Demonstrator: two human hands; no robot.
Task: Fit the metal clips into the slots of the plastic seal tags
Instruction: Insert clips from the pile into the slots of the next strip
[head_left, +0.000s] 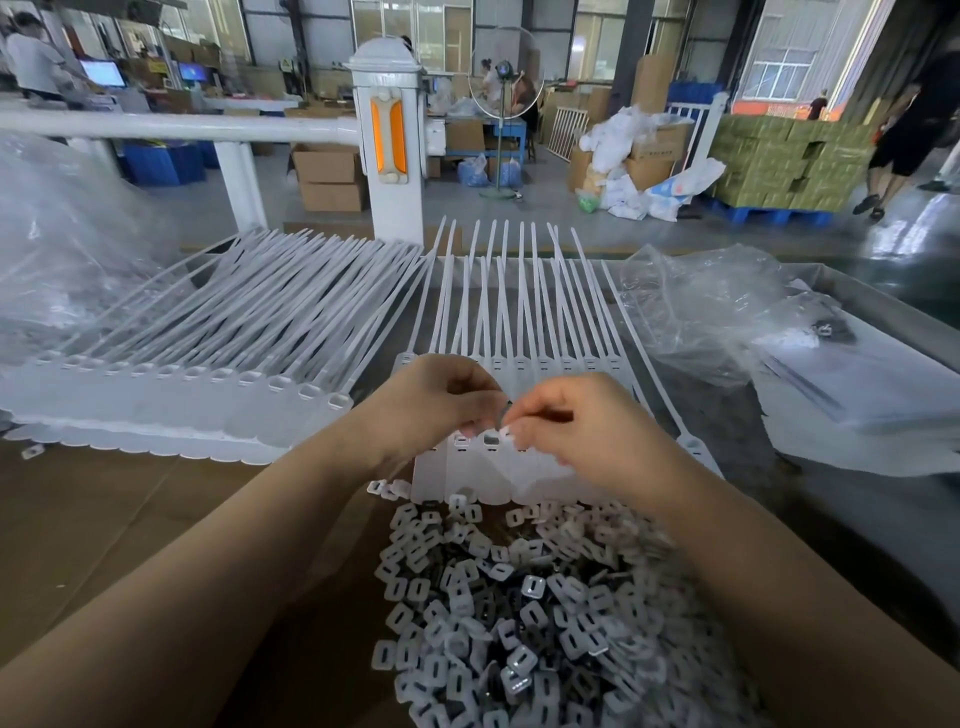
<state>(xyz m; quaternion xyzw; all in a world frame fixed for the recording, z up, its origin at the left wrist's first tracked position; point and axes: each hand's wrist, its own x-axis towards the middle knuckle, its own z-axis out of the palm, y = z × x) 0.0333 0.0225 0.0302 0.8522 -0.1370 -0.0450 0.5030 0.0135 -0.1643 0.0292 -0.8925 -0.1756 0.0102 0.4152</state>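
Note:
A strip of joined white plastic seal tags (457, 473) lies flat in front of me, its long tails (498, 301) running away across the table. My left hand (436, 400) and my right hand (566, 421) meet just above the heads of these tags, fingertips pinched together over a slot. A small clip (506, 428) shows at the right fingertips; what the left fingers hold is hidden. Two slots (475, 440) to the left of the fingers show dark inserts. A large heap of small white and metal clips (519, 608) lies between my forearms.
A second, longer strip of seal tags (171, 395) lies to the left with its tails fanned out. Crumpled clear plastic bags sit at the left (67, 249) and right (727, 312). Brown cardboard (130, 519) covers the table. A white post (387, 140) stands beyond the table.

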